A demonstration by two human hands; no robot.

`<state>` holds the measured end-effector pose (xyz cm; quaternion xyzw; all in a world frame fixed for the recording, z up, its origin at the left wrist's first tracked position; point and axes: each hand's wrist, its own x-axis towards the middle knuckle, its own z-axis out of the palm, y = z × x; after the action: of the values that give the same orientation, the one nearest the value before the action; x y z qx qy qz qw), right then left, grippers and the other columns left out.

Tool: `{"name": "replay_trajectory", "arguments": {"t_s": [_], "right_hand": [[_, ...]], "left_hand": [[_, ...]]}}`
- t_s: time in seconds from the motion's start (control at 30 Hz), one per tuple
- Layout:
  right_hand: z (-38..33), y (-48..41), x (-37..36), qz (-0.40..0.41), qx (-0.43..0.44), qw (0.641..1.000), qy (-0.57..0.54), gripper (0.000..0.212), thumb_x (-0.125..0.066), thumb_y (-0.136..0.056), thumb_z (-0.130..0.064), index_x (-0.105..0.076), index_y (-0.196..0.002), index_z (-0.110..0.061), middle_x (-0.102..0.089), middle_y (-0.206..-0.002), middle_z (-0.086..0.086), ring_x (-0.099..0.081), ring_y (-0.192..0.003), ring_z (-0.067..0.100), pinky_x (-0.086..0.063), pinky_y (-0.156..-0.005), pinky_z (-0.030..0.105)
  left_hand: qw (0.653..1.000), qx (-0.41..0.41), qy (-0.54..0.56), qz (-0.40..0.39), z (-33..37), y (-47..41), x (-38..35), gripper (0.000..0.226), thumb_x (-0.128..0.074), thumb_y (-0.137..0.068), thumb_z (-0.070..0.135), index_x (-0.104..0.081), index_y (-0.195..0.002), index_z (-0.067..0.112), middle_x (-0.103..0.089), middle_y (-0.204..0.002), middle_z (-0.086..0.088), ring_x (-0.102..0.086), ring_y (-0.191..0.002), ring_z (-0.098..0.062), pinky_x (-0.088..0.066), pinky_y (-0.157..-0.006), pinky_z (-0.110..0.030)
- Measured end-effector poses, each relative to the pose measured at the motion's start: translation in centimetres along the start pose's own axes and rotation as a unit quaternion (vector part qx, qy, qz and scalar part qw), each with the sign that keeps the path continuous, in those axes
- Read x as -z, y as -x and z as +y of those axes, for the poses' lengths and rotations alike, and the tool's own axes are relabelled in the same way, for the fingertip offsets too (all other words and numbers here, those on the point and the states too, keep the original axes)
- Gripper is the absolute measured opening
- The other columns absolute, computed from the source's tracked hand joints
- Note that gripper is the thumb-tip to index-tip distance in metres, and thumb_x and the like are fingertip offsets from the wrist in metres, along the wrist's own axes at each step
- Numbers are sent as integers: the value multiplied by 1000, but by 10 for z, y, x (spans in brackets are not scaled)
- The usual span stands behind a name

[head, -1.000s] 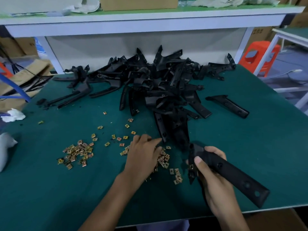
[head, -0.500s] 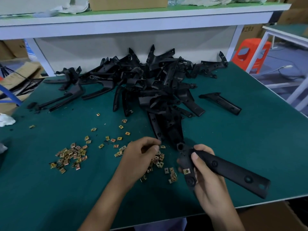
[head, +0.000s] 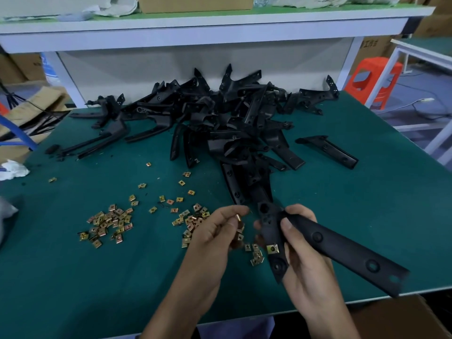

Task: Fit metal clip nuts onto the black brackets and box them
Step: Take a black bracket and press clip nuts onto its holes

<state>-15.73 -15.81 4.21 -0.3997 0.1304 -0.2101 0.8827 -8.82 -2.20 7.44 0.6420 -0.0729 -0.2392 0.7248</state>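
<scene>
Lifts a clip nut (head: 237, 218), pinched in the left hand (head: 215, 232), toward the bracket (head: 330, 245) gripped by the right hand (head: 304, 267), risking a drop if skewed.

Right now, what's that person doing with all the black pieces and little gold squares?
A person is fitting clip nuts onto brackets. The right hand grips a black bracket carrying one fitted nut. The left hand pinches another clip nut beside it. More loose nuts and a bracket pile lie on the green table.
</scene>
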Motion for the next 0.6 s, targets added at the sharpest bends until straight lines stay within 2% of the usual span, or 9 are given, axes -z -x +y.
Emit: {"name": "replay_trajectory", "arguments": {"t_s": [0.07,0.1,0.23,0.4,0.53,0.6], "right_hand": [[-3,1,-2,-14,6,1000,3,47,-94,-68,-38,-66,-103,-24,-70,-112,20,-71,-100,35,-60,-84,39],[-4,2,-3,-20,8,1000,0,46,-93,-69,-37,-66,-103,-24,-70,-113,19,-72,-100,32,-61,-84,37],[-6,2,-6,-24,22,999,-8,46,-92,-72,-35,-65,-106,-20,-67,-120,19,-66,-112,29,-53,-98,38],[-8,4,-9,-33,26,998,49,48,-90,-73,-40,-62,-107,-22,-68,-117,14,-66,-108,27,-56,-89,28],[-9,6,-14,-46,41,996,61,43,-91,-73,-38,-63,-103,-23,-71,-112,12,-69,-107,26,-56,-89,26],[-10,7,-16,-44,49,995,79,34,-87,-78,-33,-64,-101,-24,-71,-110,12,-70,-105,27,-57,-85,27]], "left_hand": [[999,-36,-35,19,0,1,2,25,-48,-104,12,-71,-102,22,-70,-84,6,-61,-78,-10,-51,-73,-22],[998,-52,-40,21,1,2,2,18,-49,-103,12,-66,-105,16,-73,-86,3,-64,-79,-12,-53,-73,-22],[998,-37,44,7,4,5,-2,12,-50,-102,12,-58,-107,5,-77,-98,-9,-73,-93,-22,-59,-79,-29],[979,50,198,-10,9,8,-10,20,-61,-89,19,-69,-99,4,-75,-97,-14,-71,-83,-20,-59,-72,-29],[965,84,249,-13,11,13,-17,18,-65,-85,20,-80,-90,9,-75,-96,-13,-71,-78,-17,-59,-67,-26],[962,88,260,2,10,15,-18,20,-68,-83,22,-80,-93,9,-75,-98,-12,-70,-78,-16,-58,-67,-24]]}}
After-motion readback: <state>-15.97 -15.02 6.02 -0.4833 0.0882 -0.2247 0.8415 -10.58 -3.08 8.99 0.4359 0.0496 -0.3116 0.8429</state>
